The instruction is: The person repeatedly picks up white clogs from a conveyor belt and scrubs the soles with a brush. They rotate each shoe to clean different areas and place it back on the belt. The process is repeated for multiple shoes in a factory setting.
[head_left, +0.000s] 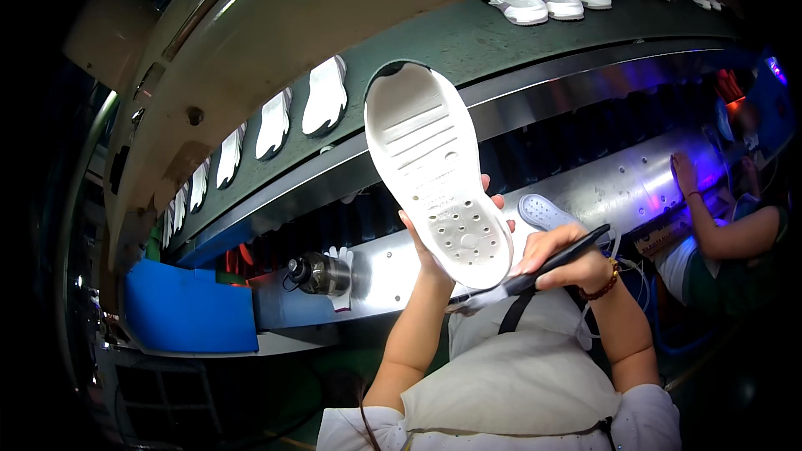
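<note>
A white shoe sole [434,150], black at its far tip, is held up in front of me with its hollowed side showing. My left hand [424,246] grips it near the heel, with fingertips curling round the right edge. My right hand [572,260] is closed round the black handle of a brush [561,260]. Its pale bristles are just below the sole's heel end; whether they touch it I cannot tell. Beyond my right hand, another pale sole [543,212] with holes in its heel lies on the metal bench [384,280].
Several white soles [326,96] rest along a green conveyor belt [409,42], with more at its far right. A dark bottle [319,273] and a white glove [342,276] are on the bench at left, near a blue panel [188,309]. At right, a co-worker's arm [718,230] reaches onto the bench.
</note>
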`<action>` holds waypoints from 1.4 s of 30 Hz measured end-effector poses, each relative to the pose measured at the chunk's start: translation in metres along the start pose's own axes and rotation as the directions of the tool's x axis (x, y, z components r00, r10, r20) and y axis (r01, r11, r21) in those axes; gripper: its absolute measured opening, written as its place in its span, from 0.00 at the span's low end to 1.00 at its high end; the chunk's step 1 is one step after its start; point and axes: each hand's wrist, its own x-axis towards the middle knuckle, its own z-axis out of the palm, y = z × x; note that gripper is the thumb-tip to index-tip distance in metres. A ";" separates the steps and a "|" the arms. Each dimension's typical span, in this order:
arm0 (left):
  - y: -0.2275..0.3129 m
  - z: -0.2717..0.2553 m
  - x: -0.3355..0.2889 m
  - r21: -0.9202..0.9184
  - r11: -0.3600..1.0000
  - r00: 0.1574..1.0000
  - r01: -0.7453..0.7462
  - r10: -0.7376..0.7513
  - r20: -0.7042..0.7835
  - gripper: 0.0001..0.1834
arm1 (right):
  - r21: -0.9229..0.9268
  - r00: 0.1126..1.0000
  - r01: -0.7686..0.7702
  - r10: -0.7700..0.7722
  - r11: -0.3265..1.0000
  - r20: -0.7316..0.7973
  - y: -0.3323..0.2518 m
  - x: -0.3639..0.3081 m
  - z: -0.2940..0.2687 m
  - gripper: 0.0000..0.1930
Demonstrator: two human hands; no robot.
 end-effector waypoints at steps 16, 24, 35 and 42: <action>0.036 -0.001 0.008 0.506 0.783 0.922 0.363 -0.221 -0.319 0.25 | -0.588 0.965 -0.061 0.199 0.807 0.172 -0.039 0.017 -0.007 0.09; 0.037 0.011 0.028 0.565 0.560 0.792 0.606 -0.494 -0.359 0.22 | -0.561 0.960 -0.090 0.222 0.823 0.171 -0.032 0.019 -0.019 0.10; 0.033 0.016 0.017 0.430 0.363 0.556 0.827 -0.644 -0.525 0.31 | -0.751 0.867 -0.049 0.401 0.659 0.295 -0.067 0.022 -0.020 0.09; 0.046 0.001 0.008 0.245 0.500 0.545 0.831 -0.641 -0.541 0.24 | -0.618 0.945 -0.081 0.257 0.782 0.202 -0.050 0.004 -0.029 0.09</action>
